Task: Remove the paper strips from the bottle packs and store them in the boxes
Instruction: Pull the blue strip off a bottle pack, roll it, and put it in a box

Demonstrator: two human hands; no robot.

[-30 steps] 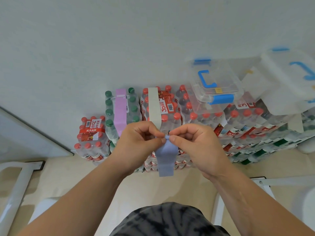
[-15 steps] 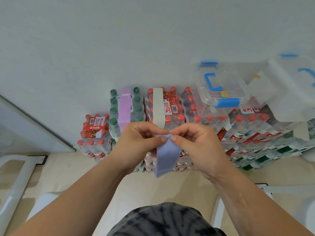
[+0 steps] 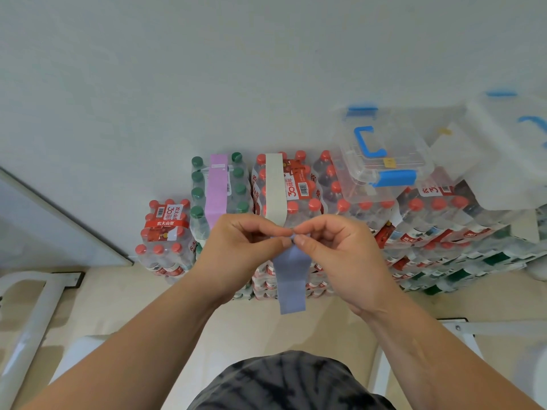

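Since a second ago, both hands are staying together in front of the packs, and the blue strip [image 3: 290, 279], which was swinging left half a second back, is hanging straight down again; the view is also tilting a little lower. The left hand [image 3: 236, 250] and right hand [image 3: 340, 255] are both pinching the strip's top end between thumb and forefinger, fingertips nearly touching, the other fingers curled in. Holding it at one end is likely letting the paper hang free of the packs so it can be folded or gathered before storing.

A purple strip [image 3: 218, 187] is still lying over the green-capped pack [image 3: 201, 190], and a white strip [image 3: 275, 187] over the red-capped pack [image 3: 299, 190], both running from the wall side down the front, so those are yet to be pulled off. A clear box [image 3: 381, 155] with blue handle and latches is sitting closed on packs to the right, close enough to reach; a second box [image 3: 503, 149] is standing further right, blurred.

Red labels are showing "30" beside barcodes, and the low pack [image 3: 165, 232] at left is reading 农夫山泉.
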